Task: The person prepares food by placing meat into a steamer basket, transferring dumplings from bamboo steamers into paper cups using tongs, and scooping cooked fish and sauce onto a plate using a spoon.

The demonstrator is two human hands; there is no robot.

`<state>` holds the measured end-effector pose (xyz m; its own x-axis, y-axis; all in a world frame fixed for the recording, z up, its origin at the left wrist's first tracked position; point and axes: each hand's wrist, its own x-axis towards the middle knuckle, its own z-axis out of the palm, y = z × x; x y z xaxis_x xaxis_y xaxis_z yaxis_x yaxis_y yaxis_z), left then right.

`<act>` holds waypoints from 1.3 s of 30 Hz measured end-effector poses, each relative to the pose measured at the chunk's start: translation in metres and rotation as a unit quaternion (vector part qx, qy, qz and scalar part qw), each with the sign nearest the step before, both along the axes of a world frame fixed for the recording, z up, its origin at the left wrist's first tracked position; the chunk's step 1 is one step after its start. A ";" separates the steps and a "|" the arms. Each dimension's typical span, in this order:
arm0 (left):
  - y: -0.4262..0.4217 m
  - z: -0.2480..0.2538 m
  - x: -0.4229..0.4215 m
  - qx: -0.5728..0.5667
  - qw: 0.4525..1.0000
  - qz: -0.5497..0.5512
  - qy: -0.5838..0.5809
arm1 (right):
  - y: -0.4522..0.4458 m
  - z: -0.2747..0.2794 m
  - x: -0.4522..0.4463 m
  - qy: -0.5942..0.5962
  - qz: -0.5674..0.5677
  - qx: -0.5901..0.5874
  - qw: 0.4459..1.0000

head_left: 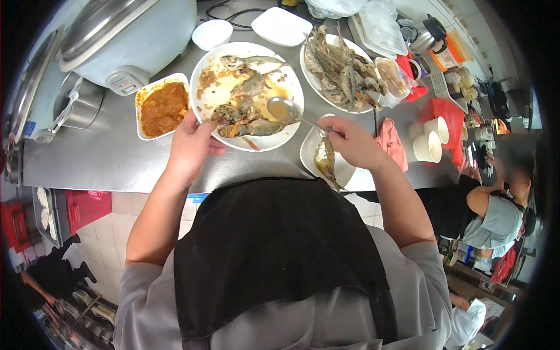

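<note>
My left hand (194, 143) grips the near-left rim of a big round white plate (291, 80), thumb on top and fingers below. On that plate lie several cooked fish (256, 126) in thin brown sauce. My right hand (352, 142) is closed round the handle of a metal spoon (282, 109), whose bowl holds some sauce above the plate's right side. Beneath my right hand a smaller white dish (346, 173) carries one fish (324, 156), its tail over the near edge. The hand partly covers this dish.
A square bowl of orange-red sauce (163, 109) stands left, by a large rice cooker (137, 44) and a metal pot (87, 105). Behind right is a plate heaped with fried fish (344, 70). A pink cloth (391, 143) and paper cups (427, 147) lie right. A co-worker (493, 216) stands further right.
</note>
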<state>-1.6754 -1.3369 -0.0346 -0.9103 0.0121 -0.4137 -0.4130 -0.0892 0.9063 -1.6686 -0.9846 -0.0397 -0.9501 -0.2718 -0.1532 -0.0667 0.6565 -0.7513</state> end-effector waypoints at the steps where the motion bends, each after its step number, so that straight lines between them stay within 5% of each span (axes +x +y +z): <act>1: 0.002 0.000 0.002 0.001 1.000 0.006 -0.008 | 0.008 0.005 0.003 -0.036 -0.014 0.019 0.999; 4: 0.000 -0.007 0.002 0.003 1.000 0.002 -0.004 | 0.011 0.069 0.016 -0.124 -0.052 0.091 0.987; 14: 0.000 -0.009 0.002 0.013 1.000 0.003 -0.006 | 0.058 0.074 0.069 0.032 -0.049 0.297 0.953; 17: 0.001 -0.007 0.003 0.009 1.000 0.003 -0.007 | 0.061 0.073 0.077 0.010 -0.077 0.214 0.974; 30: 0.000 -0.009 0.004 0.006 1.000 -0.008 -0.005 | 0.071 0.081 0.094 0.106 -0.034 0.275 0.955; 39: 0.000 -0.006 0.004 0.013 1.000 -0.013 0.011 | 0.000 0.045 0.018 0.179 0.004 0.246 0.953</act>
